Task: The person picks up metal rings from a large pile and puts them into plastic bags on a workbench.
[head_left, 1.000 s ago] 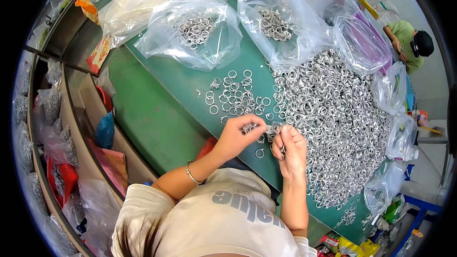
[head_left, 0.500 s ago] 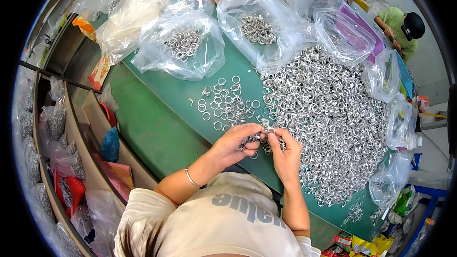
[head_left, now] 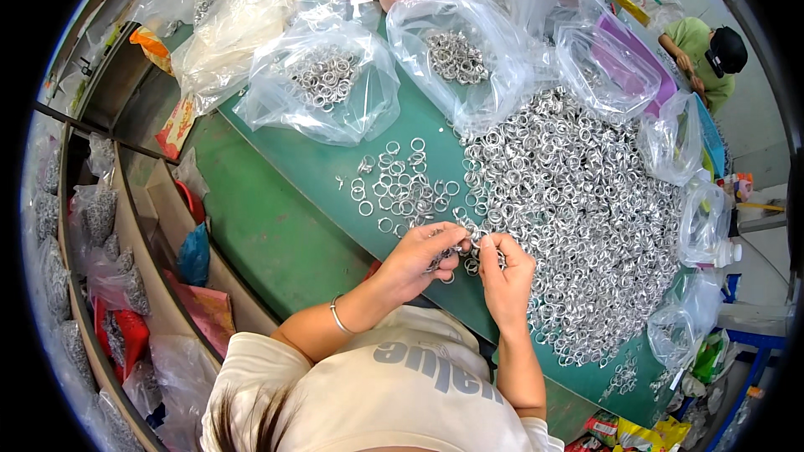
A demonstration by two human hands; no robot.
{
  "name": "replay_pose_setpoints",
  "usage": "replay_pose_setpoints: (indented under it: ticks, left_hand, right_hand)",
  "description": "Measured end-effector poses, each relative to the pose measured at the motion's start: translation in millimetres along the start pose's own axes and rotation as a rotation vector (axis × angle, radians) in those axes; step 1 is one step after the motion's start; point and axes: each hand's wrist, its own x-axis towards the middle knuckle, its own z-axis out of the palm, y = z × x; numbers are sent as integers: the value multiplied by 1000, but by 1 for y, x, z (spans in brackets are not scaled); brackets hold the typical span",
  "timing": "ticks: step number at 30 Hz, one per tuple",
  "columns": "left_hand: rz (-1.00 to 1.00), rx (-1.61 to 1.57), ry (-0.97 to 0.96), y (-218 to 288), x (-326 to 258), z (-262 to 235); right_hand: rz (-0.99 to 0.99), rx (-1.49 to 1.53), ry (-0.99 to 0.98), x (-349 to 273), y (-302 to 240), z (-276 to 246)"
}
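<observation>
My left hand [head_left: 419, 264] is closed around several silver-coloured metal rings [head_left: 442, 258], some showing between its fingers. Its thumb and forefinger meet at the tips near the table's front edge. Close beside it, my right hand [head_left: 508, 283] is curled in a pinch, with rings showing at its fingertips. Exactly which ring each fingertip grips is too small to tell. Beyond the left hand lies a small loose group of rings [head_left: 402, 187]. To the right of my right hand spreads a large heap of similar rings [head_left: 586, 226].
Clear plastic bags holding rings, one at far left [head_left: 368, 113] and one at far centre [head_left: 419, 88], stand on the green table [head_left: 293, 180]. More bags line the heap's right side. Shelves with bagged rings [head_left: 100, 213] stand at left. Another person [head_left: 703, 54] is at far right.
My fingertips have drawn slightly apart, with the right hand a little lower. The left hand still keeps its rings. The whole view has shifted slightly.
</observation>
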Motion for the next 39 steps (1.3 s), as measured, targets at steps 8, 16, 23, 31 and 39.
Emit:
replay_pose_setpoints:
  ticks: [8, 16, 23, 31, 39]
  left_hand:
    - [668, 764, 39, -7, -2, 1]
    - [1009, 1198, 159, -7, 0, -6]
    - [1126, 1468, 162, 3, -6, 0]
    - [1204, 1494, 107, 8, -3, 0]
    - [1203, 1454, 34, 12, -3, -5]
  right_hand:
    - [18, -14, -20, 1, 0, -1]
    - [-150, -179, -24, 1, -7, -3]
    - [-368, -401, -12, -1, -11, 1]
    - [-120, -194, -17, -9, -14, 1]
    - [-400, -350, -27, -3, -16, -1]
